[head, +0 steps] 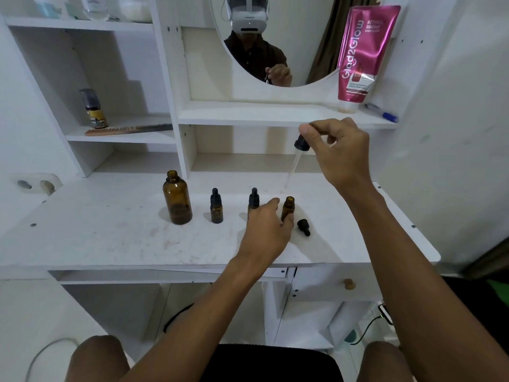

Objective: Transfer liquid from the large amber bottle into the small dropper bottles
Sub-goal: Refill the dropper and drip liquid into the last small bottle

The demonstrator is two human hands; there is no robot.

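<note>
Our right hand [340, 150] pinches the black bulb of a long dropper [300, 143], fingers curled, above the open small dropper bottle [288, 209] that our left hand [268, 230] grips midway across the tabletop [110, 232]. The uncapped large amber bottle [177, 198] stands further left, capped dropper bottles [217, 209] between.

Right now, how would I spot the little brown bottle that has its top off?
On the white desk below the oval mirror, a row of bottles starts with the large amber bottle at the left. The open small bottle stands rightmost, held by the left hand. Unlike the two capped bottles, its neck is bare, with a loose black cap to its right.
</note>
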